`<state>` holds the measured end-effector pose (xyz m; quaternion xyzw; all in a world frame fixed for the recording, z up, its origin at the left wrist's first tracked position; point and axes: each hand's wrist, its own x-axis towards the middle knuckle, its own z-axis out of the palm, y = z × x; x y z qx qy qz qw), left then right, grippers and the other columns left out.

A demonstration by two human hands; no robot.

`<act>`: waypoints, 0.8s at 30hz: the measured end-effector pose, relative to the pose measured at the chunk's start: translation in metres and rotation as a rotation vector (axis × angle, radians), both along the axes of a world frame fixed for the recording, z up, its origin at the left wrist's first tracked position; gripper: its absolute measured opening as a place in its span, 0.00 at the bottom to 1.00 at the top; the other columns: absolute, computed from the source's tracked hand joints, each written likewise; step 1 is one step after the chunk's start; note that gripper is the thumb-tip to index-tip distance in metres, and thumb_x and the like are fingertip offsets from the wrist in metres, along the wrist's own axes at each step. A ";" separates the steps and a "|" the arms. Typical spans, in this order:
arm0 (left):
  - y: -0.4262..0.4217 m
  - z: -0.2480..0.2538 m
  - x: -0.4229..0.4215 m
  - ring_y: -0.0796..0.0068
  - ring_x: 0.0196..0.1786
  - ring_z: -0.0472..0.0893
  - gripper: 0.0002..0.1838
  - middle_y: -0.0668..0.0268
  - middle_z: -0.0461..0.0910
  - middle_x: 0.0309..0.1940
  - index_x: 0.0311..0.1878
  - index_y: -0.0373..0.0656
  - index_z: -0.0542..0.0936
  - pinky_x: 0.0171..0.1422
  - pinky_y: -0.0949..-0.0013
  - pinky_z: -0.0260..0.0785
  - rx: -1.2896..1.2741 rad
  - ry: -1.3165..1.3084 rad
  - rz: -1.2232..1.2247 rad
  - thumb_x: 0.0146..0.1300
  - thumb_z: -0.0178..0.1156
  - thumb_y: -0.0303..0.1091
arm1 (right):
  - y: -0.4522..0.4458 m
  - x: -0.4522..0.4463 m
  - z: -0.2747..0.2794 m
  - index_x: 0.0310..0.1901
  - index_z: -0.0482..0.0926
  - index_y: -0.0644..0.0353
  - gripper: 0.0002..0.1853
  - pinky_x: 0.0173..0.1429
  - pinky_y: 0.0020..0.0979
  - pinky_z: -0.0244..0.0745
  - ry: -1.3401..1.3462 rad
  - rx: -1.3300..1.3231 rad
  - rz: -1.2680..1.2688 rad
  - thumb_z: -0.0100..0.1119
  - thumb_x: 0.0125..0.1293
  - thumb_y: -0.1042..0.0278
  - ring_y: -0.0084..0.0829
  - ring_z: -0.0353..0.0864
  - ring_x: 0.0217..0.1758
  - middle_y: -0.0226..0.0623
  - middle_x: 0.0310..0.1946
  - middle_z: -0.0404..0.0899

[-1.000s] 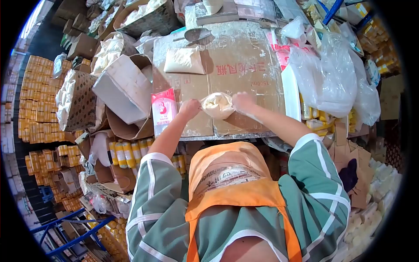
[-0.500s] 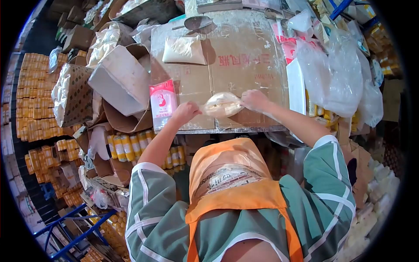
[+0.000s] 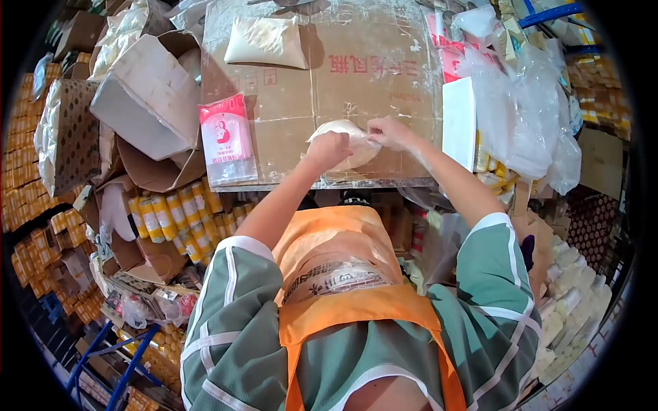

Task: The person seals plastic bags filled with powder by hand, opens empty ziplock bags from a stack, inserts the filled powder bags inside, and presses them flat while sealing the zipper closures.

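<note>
A clear plastic bag of cream-coloured powder (image 3: 358, 155) lies on the cardboard-covered table (image 3: 288, 120), near its front edge. My left hand (image 3: 330, 151) is closed over the left part of the bag's top, fingers bent and gripping the plastic. At the bag's right end my right hand (image 3: 388, 133) pinches the plastic between thumb and fingers. The two hands are close together, and the left covers some of the bag. Farther back lies another filled powder bag (image 3: 265, 44). To the left are flat pink-and-white printed bags (image 3: 227, 137).
A white foam box (image 3: 146, 96) stands in cardboard at the left. On the right hang clear plastic bags (image 3: 531, 113) beside a white foam panel (image 3: 458, 123). Yellow-wrapped packs (image 3: 179, 218) fill the space below the table's left side. A scoop (image 3: 291, 2) shows partly at the top edge.
My left hand has moved right, from the bag's left end onto its top, closer to my right hand. The view has shifted, so the table sits higher and farther left.
</note>
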<state>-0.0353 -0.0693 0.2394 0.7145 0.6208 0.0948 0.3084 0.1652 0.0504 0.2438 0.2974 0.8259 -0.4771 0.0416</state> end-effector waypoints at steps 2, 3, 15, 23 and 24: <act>-0.006 -0.007 0.014 0.54 0.31 0.82 0.15 0.58 0.81 0.25 0.31 0.42 0.79 0.36 0.54 0.74 -0.030 0.100 0.172 0.59 0.60 0.46 | 0.006 -0.004 -0.015 0.32 0.75 0.63 0.08 0.34 0.33 0.68 0.020 -0.074 -0.055 0.62 0.59 0.68 0.31 0.72 0.26 0.40 0.23 0.75; -0.007 -0.009 0.020 0.54 0.31 0.82 0.15 0.58 0.81 0.25 0.32 0.43 0.79 0.35 0.54 0.74 -0.055 0.197 0.342 0.61 0.59 0.46 | 0.007 -0.005 -0.023 0.31 0.75 0.63 0.09 0.33 0.33 0.68 0.037 -0.144 -0.110 0.63 0.58 0.67 0.28 0.71 0.26 0.38 0.22 0.74; 0.011 -0.046 -0.008 0.51 0.26 0.80 0.19 0.57 0.79 0.20 0.29 0.45 0.74 0.28 0.51 0.71 0.141 0.085 0.320 0.67 0.51 0.50 | -0.016 0.021 -0.025 0.39 0.84 0.61 0.11 0.33 0.19 0.68 0.021 -0.614 -0.707 0.64 0.62 0.62 0.15 0.75 0.28 0.26 0.29 0.82; 0.037 -0.037 0.029 0.54 0.36 0.79 0.12 0.58 0.78 0.33 0.38 0.44 0.73 0.39 0.55 0.71 0.415 -0.184 0.250 0.65 0.53 0.43 | -0.009 0.022 -0.042 0.40 0.84 0.58 0.10 0.36 0.20 0.65 0.179 -0.598 -0.673 0.57 0.67 0.63 0.16 0.75 0.34 0.23 0.31 0.81; 0.037 -0.040 0.033 0.53 0.37 0.78 0.11 0.57 0.77 0.33 0.39 0.43 0.72 0.39 0.55 0.70 0.426 -0.245 0.180 0.64 0.53 0.42 | -0.008 0.024 -0.044 0.40 0.84 0.58 0.10 0.37 0.20 0.66 0.200 -0.636 -0.689 0.56 0.67 0.63 0.15 0.75 0.34 0.24 0.31 0.81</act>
